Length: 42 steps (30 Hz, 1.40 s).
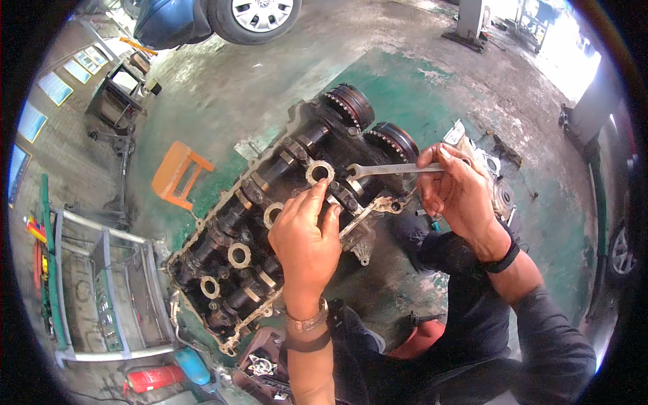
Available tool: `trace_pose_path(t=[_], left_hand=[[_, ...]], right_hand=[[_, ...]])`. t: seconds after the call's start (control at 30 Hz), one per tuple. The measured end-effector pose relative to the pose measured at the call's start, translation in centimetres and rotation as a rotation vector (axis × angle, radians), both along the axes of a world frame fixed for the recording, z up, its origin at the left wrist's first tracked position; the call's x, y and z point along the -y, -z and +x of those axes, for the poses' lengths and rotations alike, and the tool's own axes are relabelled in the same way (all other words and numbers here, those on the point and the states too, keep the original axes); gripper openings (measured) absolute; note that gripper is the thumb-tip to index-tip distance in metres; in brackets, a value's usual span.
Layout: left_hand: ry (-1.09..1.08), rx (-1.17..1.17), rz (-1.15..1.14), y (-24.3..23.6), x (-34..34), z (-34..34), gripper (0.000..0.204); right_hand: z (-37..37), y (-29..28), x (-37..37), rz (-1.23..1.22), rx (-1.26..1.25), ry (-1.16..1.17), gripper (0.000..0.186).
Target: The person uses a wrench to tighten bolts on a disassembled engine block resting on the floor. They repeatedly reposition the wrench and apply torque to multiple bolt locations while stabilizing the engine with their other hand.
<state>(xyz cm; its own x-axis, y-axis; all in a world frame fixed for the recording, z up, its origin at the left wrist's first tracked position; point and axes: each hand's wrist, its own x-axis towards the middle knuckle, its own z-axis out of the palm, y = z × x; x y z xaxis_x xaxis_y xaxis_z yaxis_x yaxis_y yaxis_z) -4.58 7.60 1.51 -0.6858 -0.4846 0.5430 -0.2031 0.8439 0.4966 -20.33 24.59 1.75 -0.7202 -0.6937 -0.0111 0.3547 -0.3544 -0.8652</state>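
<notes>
A dark, oily cylinder head [253,202] lies diagonally before me, with its camshafts exposed and two round cam gears [349,106] at the far end. My right hand [455,196] grips a silver open-ended wrench [385,170] by its right part. The jaw points left, over the head near a bearing-cap bolt; I cannot tell if it touches anything. My left hand [307,236] rests on the head, index finger against a round tube rim [319,173], thumb held apart below it. Part of the head is hidden under this hand.
An orange stool [181,174] stands left of the head. Farther left is a metal frame rack [108,283], with a red fire extinguisher [154,379] below it. Loose engine parts [503,196] lie on the floor at right. A car wheel [262,12] shows at the top.
</notes>
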Motion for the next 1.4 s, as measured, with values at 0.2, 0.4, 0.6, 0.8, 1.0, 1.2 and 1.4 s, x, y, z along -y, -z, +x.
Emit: trace_pose_path(t=[0.2,0.4,0.6,0.8,1.0,1.2,1.4], left_hand=[[0.025,0.014,-0.041,-0.2,0.0,0.0,0.036],[0.033,-0.018,-0.021,0.0,0.0,0.0,0.035],[0.032,0.004,-0.045,-0.1,0.1,-0.1,0.035],[0.018,0.015,-0.067,-0.3,-0.1,0.0,0.036],[0.019,0.017,-0.065,-0.2,-0.1,-0.1,0.034],[0.018,0.021,-0.047,-0.3,-0.2,0.0,0.033],[0.04,-0.001,-0.088,0.0,0.1,0.1,0.032]], right_hand=[[0.1,0.6,0.6,0.016,0.112,-0.084,0.036],[-0.2,1.2,0.8,-0.072,0.078,-0.199,0.031],[-1.3,0.8,1.2,0.113,0.058,-0.154,0.032],[-1.9,0.4,1.7,0.204,-0.02,-0.132,0.032],[-1.8,0.2,2.0,0.181,0.038,-0.144,0.03],[-1.4,-0.2,2.1,0.202,0.016,-0.113,0.034],[-0.8,0.0,2.0,0.104,-0.041,-0.06,0.039]])
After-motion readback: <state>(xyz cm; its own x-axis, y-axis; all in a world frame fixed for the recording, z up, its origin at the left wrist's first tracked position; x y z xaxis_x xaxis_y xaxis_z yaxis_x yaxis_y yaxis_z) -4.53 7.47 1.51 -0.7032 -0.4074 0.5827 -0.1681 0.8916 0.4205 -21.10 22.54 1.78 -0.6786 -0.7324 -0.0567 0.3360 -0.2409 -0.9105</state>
